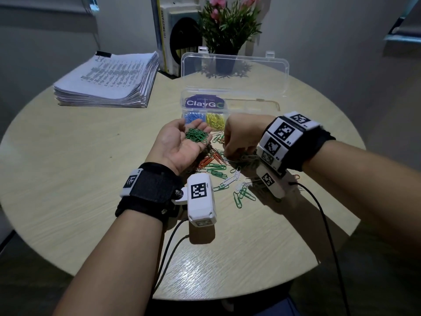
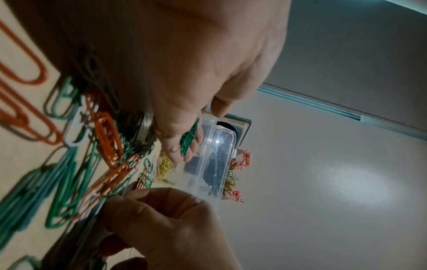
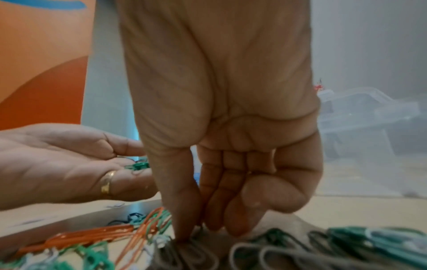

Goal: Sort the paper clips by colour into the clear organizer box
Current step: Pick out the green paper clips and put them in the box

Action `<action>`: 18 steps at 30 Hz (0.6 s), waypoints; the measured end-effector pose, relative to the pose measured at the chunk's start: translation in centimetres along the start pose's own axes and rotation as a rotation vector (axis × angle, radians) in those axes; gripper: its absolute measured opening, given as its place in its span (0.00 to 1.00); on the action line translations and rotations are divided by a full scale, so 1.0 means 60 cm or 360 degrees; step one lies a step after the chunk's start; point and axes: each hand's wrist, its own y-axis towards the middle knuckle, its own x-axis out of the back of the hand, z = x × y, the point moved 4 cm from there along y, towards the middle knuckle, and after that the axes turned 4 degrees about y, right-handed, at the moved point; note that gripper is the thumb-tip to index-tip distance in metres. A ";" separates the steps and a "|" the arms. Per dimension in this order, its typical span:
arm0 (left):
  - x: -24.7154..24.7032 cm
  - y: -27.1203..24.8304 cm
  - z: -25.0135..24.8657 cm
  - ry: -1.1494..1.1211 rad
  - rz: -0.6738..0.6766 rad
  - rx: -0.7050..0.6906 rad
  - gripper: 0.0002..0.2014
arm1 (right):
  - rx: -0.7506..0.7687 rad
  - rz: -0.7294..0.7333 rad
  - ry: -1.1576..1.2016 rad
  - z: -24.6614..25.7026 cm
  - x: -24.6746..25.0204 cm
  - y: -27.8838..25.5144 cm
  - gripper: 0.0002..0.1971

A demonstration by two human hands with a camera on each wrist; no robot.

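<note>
Dim overall, lit from above. Bright glare patch on the worktop [image 1: 193, 267] at 6 o'clock in the head view; hard shadows under both wrists. Bowed, darkened edges from the wide lens. Soft, smeared paper clips [image 2: 69, 182] at 9 o'clock in the left wrist view; hazy background at 3 o'clock in the right.

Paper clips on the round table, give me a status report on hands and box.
Left hand palm up, cupping green paper clips. Right hand fingers down in the mixed clip pile. Clear plastic organizer box open; blue and yellow sorted. Nothing blocking.

two hands [image 1: 180, 144], one organizer box [image 1: 234, 96], one paper stack [image 1: 107, 80], one plant [image 1: 230, 26]
</note>
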 end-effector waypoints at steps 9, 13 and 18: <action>0.001 -0.002 -0.007 -0.0008 -0.0009 -0.0009 0.18 | -0.0075 -0.0012 0.0194 -0.025 0.002 0.021 0.10; 0.004 0.000 -0.010 -0.0014 -0.0027 -0.0022 0.19 | -0.0011 -0.0169 0.0211 -0.022 0.019 0.025 0.08; 0.004 0.001 -0.009 -0.0005 -0.0035 -0.0029 0.19 | 0.0113 -0.0196 0.0040 -0.011 0.010 0.038 0.14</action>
